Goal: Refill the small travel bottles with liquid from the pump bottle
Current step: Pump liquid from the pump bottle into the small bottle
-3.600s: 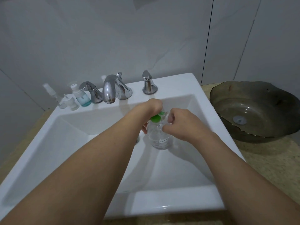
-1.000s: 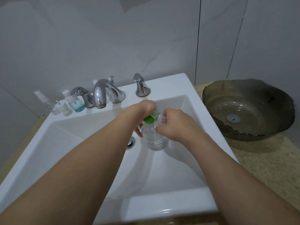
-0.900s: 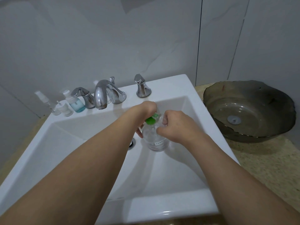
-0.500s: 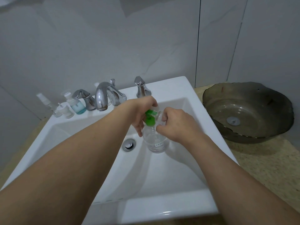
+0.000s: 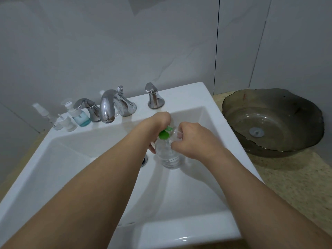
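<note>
A clear pump bottle (image 5: pixel 168 155) with a green pump head (image 5: pixel 165 134) stands inside the white sink (image 5: pixel 179 236). My left hand (image 5: pixel 158 123) curls over the green pump head from above. My right hand (image 5: pixel 194 141) holds a small clear travel bottle (image 5: pixel 177 134) right against the pump's spout; most of that bottle is hidden by my fingers. More travel bottles stand on the sink's back left ledge: one with blue liquid (image 5: pixel 80 117), a white-capped one (image 5: pixel 65 122) and a clear spray bottle (image 5: pixel 44 113).
A chrome faucet (image 5: pixel 109 108) with two handles (image 5: pixel 154 97) rises behind the basin, and the drain (image 5: pixel 144 159) shows beside my left arm. A dark glass vessel bowl (image 5: pixel 273 121) sits on the speckled counter (image 5: pixel 296 180) to the right. Grey tiled wall behind.
My left hand has lowered a little over the green pump head. Both hands and the bottles stay at the same spot in the sink; the view shifted slightly.
</note>
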Demonstrator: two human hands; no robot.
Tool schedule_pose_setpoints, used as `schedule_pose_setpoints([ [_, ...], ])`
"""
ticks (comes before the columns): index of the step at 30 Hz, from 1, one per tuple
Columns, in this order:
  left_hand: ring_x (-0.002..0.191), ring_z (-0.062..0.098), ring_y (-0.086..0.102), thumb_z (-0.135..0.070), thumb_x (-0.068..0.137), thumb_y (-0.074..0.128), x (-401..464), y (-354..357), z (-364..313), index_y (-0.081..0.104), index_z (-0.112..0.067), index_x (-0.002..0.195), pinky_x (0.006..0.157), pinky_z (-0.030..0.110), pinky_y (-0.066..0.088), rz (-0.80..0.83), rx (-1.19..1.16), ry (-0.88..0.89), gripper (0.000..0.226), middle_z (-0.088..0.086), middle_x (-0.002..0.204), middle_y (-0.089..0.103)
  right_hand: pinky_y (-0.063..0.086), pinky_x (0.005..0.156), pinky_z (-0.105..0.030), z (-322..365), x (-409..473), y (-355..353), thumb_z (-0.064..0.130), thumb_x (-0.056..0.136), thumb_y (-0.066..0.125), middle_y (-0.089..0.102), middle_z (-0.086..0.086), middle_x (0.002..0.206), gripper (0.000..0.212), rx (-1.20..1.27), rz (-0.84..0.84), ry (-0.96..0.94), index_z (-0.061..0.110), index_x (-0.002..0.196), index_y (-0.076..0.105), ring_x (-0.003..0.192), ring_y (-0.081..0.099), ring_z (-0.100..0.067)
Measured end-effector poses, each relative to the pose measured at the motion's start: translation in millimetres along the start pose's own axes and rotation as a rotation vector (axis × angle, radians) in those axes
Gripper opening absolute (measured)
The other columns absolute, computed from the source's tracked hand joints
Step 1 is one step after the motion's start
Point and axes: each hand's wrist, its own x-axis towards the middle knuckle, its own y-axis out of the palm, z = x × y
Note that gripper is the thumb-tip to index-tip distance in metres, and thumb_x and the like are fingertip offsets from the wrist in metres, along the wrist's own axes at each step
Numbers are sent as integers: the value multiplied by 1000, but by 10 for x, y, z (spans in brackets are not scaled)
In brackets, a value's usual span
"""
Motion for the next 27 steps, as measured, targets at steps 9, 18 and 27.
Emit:
schedule_pose_setpoints([
  [9, 110, 39, 60, -28, 89, 39, -79, -25, 3, 62, -6, 109, 85, 69, 52, -8, -50, 1, 37, 15, 118, 66, 38, 62, -30, 7, 2, -13, 36, 76, 64, 60, 0, 88, 24, 3, -10, -1, 19, 85, 49, 78, 56, -24],
  [18, 150, 46, 23, -33, 102, 36, -192, -136, -72, 42, -6, 128, 102, 85, 26, 148, -200, -78, 38, 20, 152, 41, 39, 63, -30, -1, 12, -30, 34, 77, 64, 60, 4, 86, 25, 12, -90, -32, 21, 92, 49, 78, 56, -22],
  [27, 105, 40, 60, -21, 91, 42, -1, -35, -7, 64, -4, 105, 82, 72, 52, -12, -72, -17, 31, 16, 115, 65, 40, 61, -30, 4, 14, -2, 35, 75, 65, 59, 2, 86, 25, 33, -15, 5, 19, 85, 50, 78, 57, -23],
])
